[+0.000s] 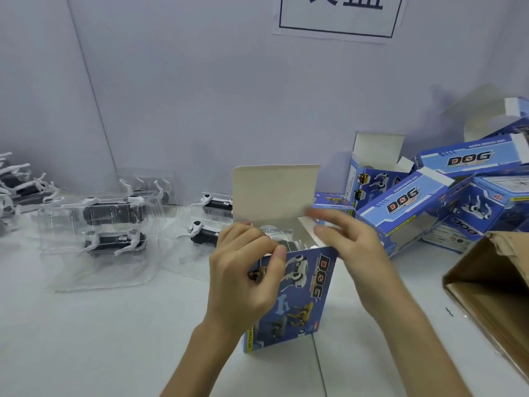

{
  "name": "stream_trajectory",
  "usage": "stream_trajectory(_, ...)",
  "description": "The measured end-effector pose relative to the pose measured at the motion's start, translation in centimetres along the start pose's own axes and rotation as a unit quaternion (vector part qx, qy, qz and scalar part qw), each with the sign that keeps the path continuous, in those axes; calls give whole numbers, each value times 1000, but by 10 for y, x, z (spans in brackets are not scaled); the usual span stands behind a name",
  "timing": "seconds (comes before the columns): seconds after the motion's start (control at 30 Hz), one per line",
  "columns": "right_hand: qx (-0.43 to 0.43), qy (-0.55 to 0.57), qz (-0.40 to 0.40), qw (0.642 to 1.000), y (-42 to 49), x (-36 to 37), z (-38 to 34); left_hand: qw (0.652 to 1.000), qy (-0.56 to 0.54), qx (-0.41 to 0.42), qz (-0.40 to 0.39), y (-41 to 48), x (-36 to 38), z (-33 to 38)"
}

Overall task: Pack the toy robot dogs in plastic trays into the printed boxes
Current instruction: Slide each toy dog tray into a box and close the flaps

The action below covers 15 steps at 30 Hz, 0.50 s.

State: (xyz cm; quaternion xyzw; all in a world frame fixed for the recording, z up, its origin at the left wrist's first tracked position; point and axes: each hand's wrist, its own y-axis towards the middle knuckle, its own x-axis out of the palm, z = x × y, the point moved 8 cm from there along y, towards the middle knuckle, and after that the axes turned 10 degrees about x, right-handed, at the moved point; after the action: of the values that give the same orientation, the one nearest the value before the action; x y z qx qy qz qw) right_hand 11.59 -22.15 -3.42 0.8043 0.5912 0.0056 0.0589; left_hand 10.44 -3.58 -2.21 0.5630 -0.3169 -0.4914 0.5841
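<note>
Curled round the upper left corner of the printed box, the left hand grips it, thumb pressed on the front panel. Over at the right top edge, the right hand reaches in with fingers stretched out, blurred, holding nothing that can be made out. That box stands upright mid-bench, long axis vertical, mouth up, its lid flap raised at the back. "DOG" in red and black runs sideways down the front panel, and a yellow strip at the bottom left reads "moving dog". Down in the mouth, a clear tray with a dark toy shows. To the right, the spare boxes lie tumbled in a heap, "DOG" readable on several. Along the back left sit the filled trays, dogs lying lengthwise along the wall. At the right edge the brown carton crowds in, and room to move lies at the front left of the bench. Up top, the wall sign is cropped, unreadable.
</note>
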Motion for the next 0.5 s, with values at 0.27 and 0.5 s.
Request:
stream_trajectory(0.27,-12,161,-202,966,21,34,-13,999,44,8,29,-3,-7,2)
stream_trajectory(0.5,7,146,-331,932,38,45,-15,990,116,60,57,-8,-12,10)
